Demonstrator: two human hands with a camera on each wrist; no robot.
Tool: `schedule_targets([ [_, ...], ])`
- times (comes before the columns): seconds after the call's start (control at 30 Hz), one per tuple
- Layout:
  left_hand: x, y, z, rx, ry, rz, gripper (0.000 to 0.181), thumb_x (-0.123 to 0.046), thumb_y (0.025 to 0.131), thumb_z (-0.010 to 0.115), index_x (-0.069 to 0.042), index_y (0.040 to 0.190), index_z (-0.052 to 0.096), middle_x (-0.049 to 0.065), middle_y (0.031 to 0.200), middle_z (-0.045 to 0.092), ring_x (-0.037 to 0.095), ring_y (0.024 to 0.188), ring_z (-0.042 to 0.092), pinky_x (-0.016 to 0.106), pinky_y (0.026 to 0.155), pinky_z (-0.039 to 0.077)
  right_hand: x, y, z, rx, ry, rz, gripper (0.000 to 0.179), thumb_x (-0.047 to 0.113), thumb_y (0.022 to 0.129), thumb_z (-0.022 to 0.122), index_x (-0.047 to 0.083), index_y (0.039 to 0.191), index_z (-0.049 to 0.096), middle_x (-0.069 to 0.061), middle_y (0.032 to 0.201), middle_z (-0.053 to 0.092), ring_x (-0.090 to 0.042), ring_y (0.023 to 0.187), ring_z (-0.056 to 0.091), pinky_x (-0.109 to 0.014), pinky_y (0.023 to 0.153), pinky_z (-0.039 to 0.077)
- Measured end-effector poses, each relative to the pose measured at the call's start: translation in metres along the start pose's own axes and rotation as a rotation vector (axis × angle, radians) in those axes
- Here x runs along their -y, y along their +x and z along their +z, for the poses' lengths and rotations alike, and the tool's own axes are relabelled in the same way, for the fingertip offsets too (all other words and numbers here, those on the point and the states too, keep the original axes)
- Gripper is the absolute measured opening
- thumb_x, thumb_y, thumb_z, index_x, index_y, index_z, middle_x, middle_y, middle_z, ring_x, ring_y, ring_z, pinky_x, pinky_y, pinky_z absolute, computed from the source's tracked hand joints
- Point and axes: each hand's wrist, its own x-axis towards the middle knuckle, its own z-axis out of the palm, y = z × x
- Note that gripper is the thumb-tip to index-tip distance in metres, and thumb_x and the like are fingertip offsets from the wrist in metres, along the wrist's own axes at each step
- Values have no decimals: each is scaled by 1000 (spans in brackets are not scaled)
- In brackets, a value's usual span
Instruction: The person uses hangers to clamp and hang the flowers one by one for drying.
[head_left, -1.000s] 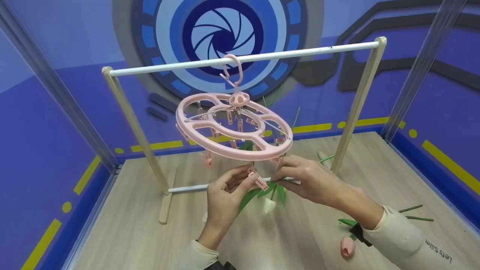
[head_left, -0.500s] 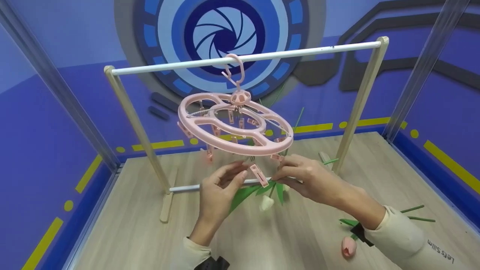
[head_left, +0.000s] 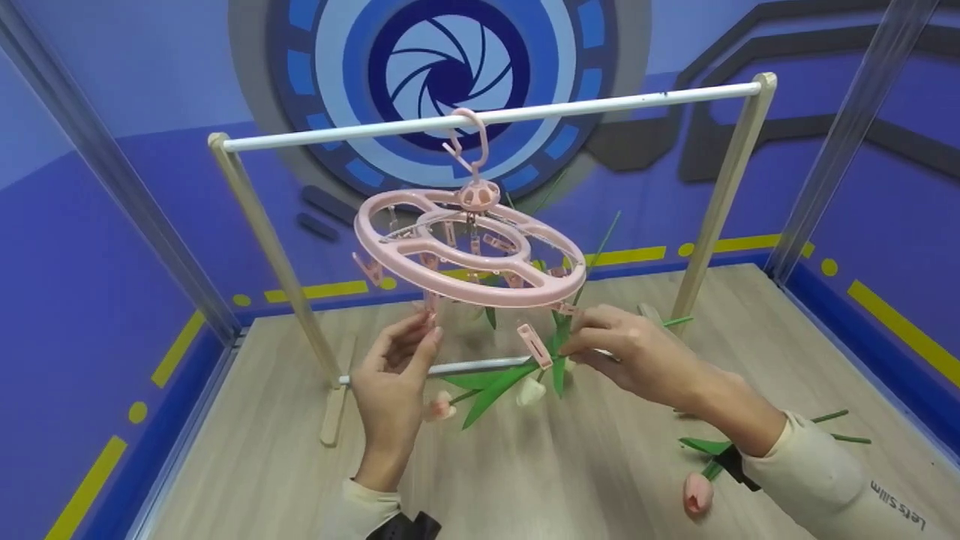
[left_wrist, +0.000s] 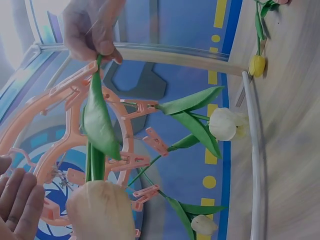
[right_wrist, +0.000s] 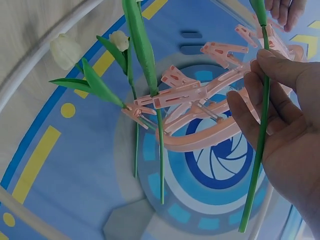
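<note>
Pinching the pink tulip (head_left: 441,406), at lower centre, by its stem (right_wrist: 251,187), the right hand (head_left: 630,349) should hold steady so the left hand (head_left: 394,375), its fingers' grip unclear, can align the clip (head_left: 430,304) left of centre.

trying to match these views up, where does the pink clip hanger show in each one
Head: pink clip hanger at centre, hanging from the white bar.
Left wrist: hanger at left, partly behind a flower.
Right wrist: hanger centre to right, partly behind the right hand.
Shared landmark: round blue wall emblem.
</note>
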Motion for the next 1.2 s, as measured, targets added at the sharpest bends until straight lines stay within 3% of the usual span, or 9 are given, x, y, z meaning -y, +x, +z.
schedule_targets([
  [0.1, 0, 4, -1, -67, 3, 16, 24, -4, 95, 80, 1, 118, 75, 8, 104, 75, 21, 93, 72, 25, 83, 60, -1, -3, -2, 7, -16, 26, 31, -10, 84, 84, 11, 107, 79, 0, 101, 69, -17, 88, 65, -27, 69, 61],
  [0.2, 0, 7, -1, -92, -11, 12, 27, -2, 94, 81, 1, 120, 74, 10, 104, 73, 21, 95, 71, 27, 85, 60, -1, -5, -4, 6, -37, 46, 31, -10, 83, 85, 11, 106, 80, 1, 99, 70, -16, 87, 65, -27, 68, 59],
  [0.47, 4, 15, 6, -44, -86, 19, 27, 4, 88, 85, 7, 113, 75, 16, 109, 71, 27, 102, 73, 37, 91, 62, -1, -11, -7, -4, -39, 87, 34, -10, 82, 86, 12, 106, 80, 1, 97, 70, -15, 84, 64, -30, 67, 60],
  [0.9, 5, 16, 12, -1, -83, -29, 15, -3, 92, 83, 2, 105, 77, 12, 117, 74, 31, 107, 75, 34, 91, 62, -1, -13, -8, -7, -48, 84, 37, -12, 80, 86, 13, 107, 81, 3, 97, 70, -14, 84, 62, -27, 70, 55],
  [1.03, 4, 15, 12, 12, -97, -44, 12, -3, 93, 82, 3, 102, 77, 12, 120, 73, 32, 107, 75, 34, 89, 62, -2, -12, -8, -20, -57, 49, 35, -10, 80, 87, 12, 106, 80, 3, 96, 70, -15, 83, 63, -28, 69, 54],
  [1.2, 4, 13, 12, 37, -86, -22, 13, -3, 93, 82, 4, 102, 76, 12, 116, 75, 32, 104, 75, 33, 87, 63, -2, -12, -9, -10, -64, 50, 34, -12, 81, 86, 10, 106, 80, 2, 96, 70, -14, 83, 63, -29, 67, 55],
])
